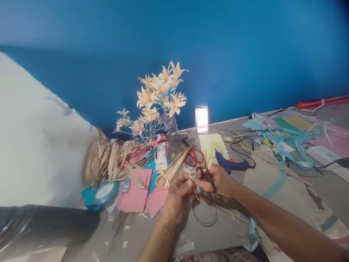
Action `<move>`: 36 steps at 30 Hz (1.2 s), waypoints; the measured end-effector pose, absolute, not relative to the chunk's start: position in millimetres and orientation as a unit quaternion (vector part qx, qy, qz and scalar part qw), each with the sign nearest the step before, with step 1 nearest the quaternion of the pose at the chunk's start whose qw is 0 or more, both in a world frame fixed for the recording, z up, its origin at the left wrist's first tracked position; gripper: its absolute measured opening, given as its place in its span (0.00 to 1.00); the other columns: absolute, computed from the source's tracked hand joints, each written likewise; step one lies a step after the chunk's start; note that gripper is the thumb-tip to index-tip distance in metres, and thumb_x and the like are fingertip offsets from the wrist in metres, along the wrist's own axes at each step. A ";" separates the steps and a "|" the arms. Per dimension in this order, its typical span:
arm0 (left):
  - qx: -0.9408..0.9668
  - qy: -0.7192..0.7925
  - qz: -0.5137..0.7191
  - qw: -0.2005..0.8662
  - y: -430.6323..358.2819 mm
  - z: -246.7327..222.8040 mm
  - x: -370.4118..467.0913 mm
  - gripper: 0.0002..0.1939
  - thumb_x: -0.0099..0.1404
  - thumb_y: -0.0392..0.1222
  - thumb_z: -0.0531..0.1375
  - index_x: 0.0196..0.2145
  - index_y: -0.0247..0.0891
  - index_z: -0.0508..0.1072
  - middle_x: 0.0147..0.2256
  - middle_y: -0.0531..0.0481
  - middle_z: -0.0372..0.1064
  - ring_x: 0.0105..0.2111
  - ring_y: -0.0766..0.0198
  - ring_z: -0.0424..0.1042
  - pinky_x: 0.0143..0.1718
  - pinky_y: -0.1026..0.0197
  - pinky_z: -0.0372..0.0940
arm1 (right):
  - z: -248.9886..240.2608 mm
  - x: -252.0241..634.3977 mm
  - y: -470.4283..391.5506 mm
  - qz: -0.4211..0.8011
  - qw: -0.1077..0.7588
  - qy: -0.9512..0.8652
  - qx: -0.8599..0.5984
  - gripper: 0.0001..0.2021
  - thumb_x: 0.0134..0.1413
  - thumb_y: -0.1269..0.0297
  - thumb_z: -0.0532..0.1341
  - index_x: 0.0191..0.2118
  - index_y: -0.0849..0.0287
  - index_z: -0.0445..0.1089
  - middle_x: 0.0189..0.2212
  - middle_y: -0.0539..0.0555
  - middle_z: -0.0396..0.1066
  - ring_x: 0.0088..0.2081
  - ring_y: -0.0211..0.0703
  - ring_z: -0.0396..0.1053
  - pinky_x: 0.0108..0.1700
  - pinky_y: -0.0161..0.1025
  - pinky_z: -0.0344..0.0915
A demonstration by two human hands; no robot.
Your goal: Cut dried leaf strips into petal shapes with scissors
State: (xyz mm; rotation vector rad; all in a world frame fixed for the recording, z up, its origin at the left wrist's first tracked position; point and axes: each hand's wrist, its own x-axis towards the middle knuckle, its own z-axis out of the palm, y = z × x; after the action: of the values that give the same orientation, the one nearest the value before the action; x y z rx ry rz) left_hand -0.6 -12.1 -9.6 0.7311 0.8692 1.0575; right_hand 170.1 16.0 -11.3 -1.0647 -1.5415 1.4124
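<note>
My left hand [181, 196] pinches a small pale piece of dried husk [194, 179] between thumb and fingers. Close beside it, my right hand [222, 180] is closed around black-handled scissors [211, 181], their blades pointing up and away from me. The husk piece lies between the two hands; whether the right fingers also touch it I cannot tell. Just beyond my hands lie red-handled scissors [195, 157] and a bundle of dried husk strips [174, 166]. A blue glue gun [230, 163] rests to the right, its black cord curving behind.
Cream artificial flowers [147, 97] stand in a clear vase [171, 127] against the blue wall. Pink paper [135, 193], a ribbon spool [105, 193] and dried husks [98, 163] are at left. Colored sheets [300, 122] and light-blue ribbon [300, 156] spread at right. A wire ring [204, 223] lies below my hands.
</note>
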 end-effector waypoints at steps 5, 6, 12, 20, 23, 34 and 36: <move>0.401 0.491 0.498 0.593 -15.4 -16.8 2.5 0.10 0.56 0.43 0.69 0.27 0.37 0.73 0.23 0.54 0.66 0.24 0.69 0.63 0.30 0.65 0.58 | -20.9 167.1 19.0 0.539 0.402 -0.613 -0.416 0.10 0.42 0.64 0.66 0.31 0.59 0.66 0.24 0.48 0.64 0.24 0.36 0.59 0.26 0.34 0.58; 0.404 0.495 0.496 0.588 -15.0 -16.9 1.9 0.10 0.56 0.44 0.69 0.27 0.37 0.73 0.22 0.54 0.65 0.24 0.68 0.63 0.29 0.64 0.58 | -23.0 167.1 20.1 0.542 0.405 -0.610 -0.413 0.10 0.42 0.63 0.66 0.32 0.59 0.66 0.24 0.48 0.65 0.24 0.36 0.59 0.27 0.34 0.58; 0.430 0.492 0.503 0.565 -11.7 -11.5 5.3 0.08 0.54 0.42 0.68 0.32 0.37 0.77 0.27 0.51 0.71 0.27 0.66 0.65 0.31 0.64 0.60 | -29.6 167.8 26.0 0.537 0.419 -0.585 -0.439 0.15 0.44 0.58 0.71 0.32 0.59 0.67 0.23 0.46 0.64 0.24 0.35 0.58 0.26 0.33 0.56; 0.463 0.514 0.531 0.488 -8.6 -9.4 15.8 0.07 0.55 0.43 0.67 0.27 0.37 0.77 0.24 0.53 0.69 0.24 0.67 0.63 0.30 0.63 0.60 | -30.7 167.4 28.7 0.515 0.451 -0.604 -0.408 0.10 0.43 0.65 0.67 0.32 0.59 0.67 0.25 0.47 0.66 0.25 0.36 0.61 0.28 0.33 0.58; 0.492 0.518 0.519 0.469 -3.5 -3.9 14.0 0.08 0.56 0.43 0.66 0.26 0.37 0.75 0.22 0.53 0.68 0.24 0.67 0.63 0.29 0.64 0.60 | -33.6 167.2 33.6 0.508 0.464 -0.605 -0.399 0.10 0.43 0.65 0.67 0.32 0.59 0.67 0.25 0.47 0.66 0.26 0.36 0.61 0.28 0.33 0.58; 0.519 0.465 0.495 0.520 28.9 3.8 9.7 0.09 0.55 0.43 0.67 0.29 0.36 0.74 0.23 0.53 0.69 0.24 0.68 0.66 0.29 0.65 0.61 | -31.3 173.0 44.2 0.597 0.454 -0.518 -0.411 0.15 0.44 0.55 0.69 0.32 0.60 0.68 0.22 0.47 0.66 0.23 0.35 0.57 0.24 0.32 0.53; 0.487 0.445 0.501 0.560 31.4 0.7 6.1 0.09 0.56 0.43 0.68 0.28 0.36 0.73 0.22 0.54 0.68 0.23 0.69 0.65 0.29 0.66 0.60 | -28.5 175.2 43.3 0.616 0.437 -0.508 -0.414 0.17 0.45 0.53 0.69 0.33 0.60 0.69 0.23 0.48 0.68 0.22 0.34 0.56 0.23 0.32 0.51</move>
State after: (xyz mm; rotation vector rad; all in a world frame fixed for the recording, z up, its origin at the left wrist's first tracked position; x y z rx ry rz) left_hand 6.1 31.4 0.7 1.1486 1.0485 1.1802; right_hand 175.2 43.3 -28.5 -1.0306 -1.2633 1.5321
